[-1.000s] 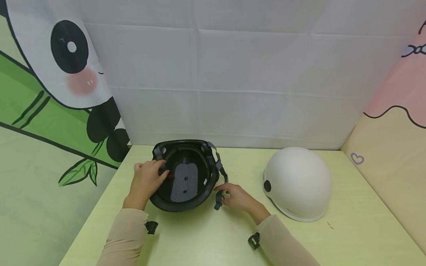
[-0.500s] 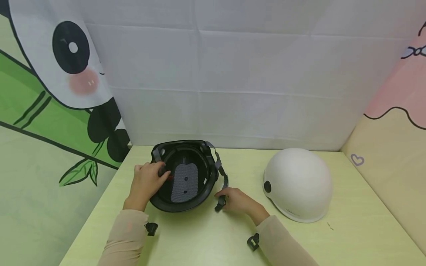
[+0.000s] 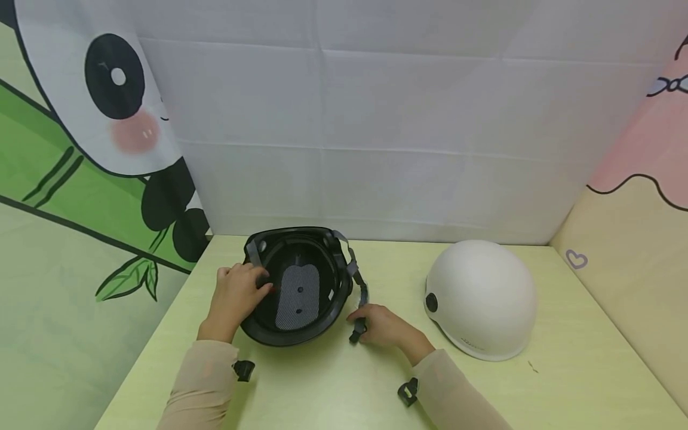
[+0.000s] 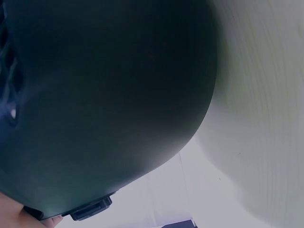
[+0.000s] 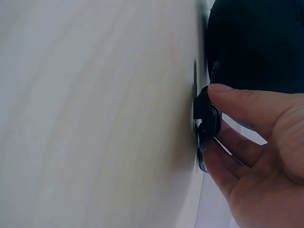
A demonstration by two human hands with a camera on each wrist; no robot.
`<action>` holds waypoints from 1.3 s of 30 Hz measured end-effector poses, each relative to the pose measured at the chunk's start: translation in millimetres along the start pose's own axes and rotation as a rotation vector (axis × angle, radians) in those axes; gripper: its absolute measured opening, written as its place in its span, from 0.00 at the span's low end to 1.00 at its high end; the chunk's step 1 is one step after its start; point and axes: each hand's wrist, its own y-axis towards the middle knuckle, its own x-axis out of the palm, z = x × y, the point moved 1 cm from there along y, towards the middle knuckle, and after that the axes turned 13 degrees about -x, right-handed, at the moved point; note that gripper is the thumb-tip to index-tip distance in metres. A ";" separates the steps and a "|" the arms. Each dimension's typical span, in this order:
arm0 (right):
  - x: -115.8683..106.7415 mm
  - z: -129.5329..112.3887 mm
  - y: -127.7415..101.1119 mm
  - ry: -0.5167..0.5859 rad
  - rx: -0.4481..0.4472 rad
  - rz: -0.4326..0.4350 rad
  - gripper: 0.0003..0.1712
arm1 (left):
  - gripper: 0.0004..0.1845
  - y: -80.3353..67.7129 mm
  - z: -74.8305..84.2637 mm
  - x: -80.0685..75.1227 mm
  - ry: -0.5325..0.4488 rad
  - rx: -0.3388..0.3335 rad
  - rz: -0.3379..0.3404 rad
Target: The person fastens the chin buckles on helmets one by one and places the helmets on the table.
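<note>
Two hands work on a black helmet (image 3: 298,286) that lies upside down on the table (image 3: 333,388).

The helmet sits a little left of the middle of the head view, open side up, with a grey pad inside. The left hand (image 3: 236,295) holds its left rim, fingers curled over the edge. The right hand (image 3: 384,327) pinches the black buckle (image 3: 357,329) on the grey strap (image 3: 359,283), just right of the helmet. A white helmet (image 3: 481,298) sits dome up at the right, apart from the hands.
</note>
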 end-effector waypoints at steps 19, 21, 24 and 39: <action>2.3 -2.0 -2.7 0.026 -0.062 -0.004 0.15 | 0.06 -5.7 -2.1 -0.6 -0.053 -0.024 0.023; 2.4 -1.8 -2.7 0.024 -0.068 -0.006 0.14 | 0.06 -5.8 -2.7 -0.6 -0.058 -0.025 0.025; 2.2 -1.1 -2.2 0.015 -0.073 -0.013 0.14 | 0.05 -4.6 -3.3 -0.8 -0.064 -0.021 0.024; -3.6 -3.9 -2.2 0.007 -0.091 -0.015 0.10 | 0.06 -0.2 1.5 -8.1 -0.123 -0.001 0.065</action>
